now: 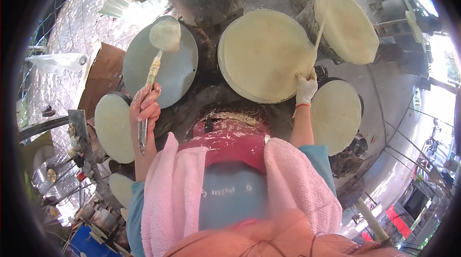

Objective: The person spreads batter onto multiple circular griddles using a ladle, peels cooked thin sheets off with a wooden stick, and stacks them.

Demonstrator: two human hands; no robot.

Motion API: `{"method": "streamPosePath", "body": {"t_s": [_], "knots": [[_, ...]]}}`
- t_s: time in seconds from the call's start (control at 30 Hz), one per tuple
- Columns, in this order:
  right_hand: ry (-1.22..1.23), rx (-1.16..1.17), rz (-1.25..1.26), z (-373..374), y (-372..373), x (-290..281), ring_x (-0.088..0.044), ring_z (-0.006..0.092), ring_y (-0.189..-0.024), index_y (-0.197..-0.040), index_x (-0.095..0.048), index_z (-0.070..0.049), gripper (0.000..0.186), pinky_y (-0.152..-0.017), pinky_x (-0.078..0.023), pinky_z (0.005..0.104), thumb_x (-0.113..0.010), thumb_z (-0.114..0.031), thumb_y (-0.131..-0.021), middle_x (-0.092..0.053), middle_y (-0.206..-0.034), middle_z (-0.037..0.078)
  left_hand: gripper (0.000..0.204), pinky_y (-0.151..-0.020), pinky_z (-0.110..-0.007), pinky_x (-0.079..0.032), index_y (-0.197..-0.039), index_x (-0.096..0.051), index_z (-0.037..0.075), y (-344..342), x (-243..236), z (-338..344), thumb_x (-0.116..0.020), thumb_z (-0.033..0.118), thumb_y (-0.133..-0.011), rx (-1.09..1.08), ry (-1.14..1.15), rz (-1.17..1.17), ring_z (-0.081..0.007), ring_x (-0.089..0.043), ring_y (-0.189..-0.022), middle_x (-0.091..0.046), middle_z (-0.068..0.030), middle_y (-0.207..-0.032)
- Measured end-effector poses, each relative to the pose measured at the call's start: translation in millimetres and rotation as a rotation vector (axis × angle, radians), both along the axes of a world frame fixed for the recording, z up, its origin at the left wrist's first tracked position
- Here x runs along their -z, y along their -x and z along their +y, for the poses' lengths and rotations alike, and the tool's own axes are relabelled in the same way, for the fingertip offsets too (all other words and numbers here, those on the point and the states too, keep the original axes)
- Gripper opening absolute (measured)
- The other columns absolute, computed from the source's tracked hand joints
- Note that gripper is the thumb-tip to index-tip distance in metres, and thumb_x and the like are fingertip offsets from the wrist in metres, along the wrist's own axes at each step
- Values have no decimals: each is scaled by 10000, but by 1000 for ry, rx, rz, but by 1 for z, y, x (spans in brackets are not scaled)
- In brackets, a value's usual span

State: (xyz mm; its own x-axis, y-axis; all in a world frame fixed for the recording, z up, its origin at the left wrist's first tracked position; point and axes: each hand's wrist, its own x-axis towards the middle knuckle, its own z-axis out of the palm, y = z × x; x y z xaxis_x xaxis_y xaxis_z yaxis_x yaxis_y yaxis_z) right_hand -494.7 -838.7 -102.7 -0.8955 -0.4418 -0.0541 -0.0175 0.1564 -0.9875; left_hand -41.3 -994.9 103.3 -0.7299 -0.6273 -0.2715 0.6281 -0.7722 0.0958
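At centre-left, we are holding a long-handled ladle [153, 72] in our left hand [144, 108], bare fingers [150, 104] wrapped tight round the batter-crusted shaft; its round bowl [165, 34] is lying on the grey hot plate [144, 72], spreading a pale patch of batter. Our right hand [306, 89], in a white cotton glove, is closing its fingers on a thin pale stick [317, 46] that is running up toward the far sheet.

Handling, judged: ladle looks stiff and fairly light but greasy w/ dried batter, so we are gripping mid-shaft, well back from the bowl. Stick is slender, prob. light and a bit springy; best held near its lower end, as now. The cooked sheets look thin, soft, easily torn.

Surroundings: a large cream sheet [264, 53] is covering the centre plate; a second [348, 24] is sitting upper right, a third [335, 115] lower right just beside the gloved wrist, and a fourth [113, 127] left, below the grey plate. A red-and-blue drum [230, 161] is standing directly before us; pink towel [173, 194] is draped over our shoulders. Plates are crowding close, so both forearms are reaching over hot surfaces. Clutter of tools [77, 151] far left.
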Motion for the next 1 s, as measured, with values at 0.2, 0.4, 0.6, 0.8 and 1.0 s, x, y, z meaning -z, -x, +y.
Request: {"method": "streamPosePath", "body": {"t_s": [0.2,0.4,0.6,0.8,1.0], "knots": [[-409,-145,209,-41,-17,-102,-647,187,-787,-1101,-611,-32,411,-737,-491,294,-656,-98,-698,-685,-913,101,286,-287,-210,-272,-1095,-326,-143,-16,6,-16,-284,123,-999,47,-12,-50,-100,-368,-316,-355,-46,-608],[-605,-180,344,-84,-31,-175,-643,212,-750,-1076,-631,-40,405,-714,-486,322,-663,-125,-681,-679,-847,121,268,-293,-198,-244,-1027,-433,-111,-31,12,-25,-379,146,-975,90,41,-215,-60,-308,-296,-351,-4,-579],[-381,-235,216,-109,-2,-199,-621,166,-678,-993,-636,58,364,-656,-491,287,-691,-57,-652,-669,-798,117,263,-293,-191,-209,-1009,-456,-97,-41,22,-29,-389,155,-976,83,79,-255,-46,-291,-294,-344,13,-573],[-327,-259,66,-142,11,-266,-555,125,-511,-889,-649,29,225,-458,-441,258,-702,-27,-678,-622,-691,73,282,-303,-194,-240,-1065,-429,-101,-51,34,-27,-355,160,-991,66,101,-233,-51,-344,-313,-358,11,-588],[-461,-280,207,-176,40,-302,-374,64,-364,-833,-652,-30,188,-335,-258,228,-719,-43,-658,-513,-562,-7,271,-286,-190,-197,-997,-472,-83,-45,32,-18,-380,172,-984,11,82,-334,-40,-280,-299,-331,19,-568]]}}
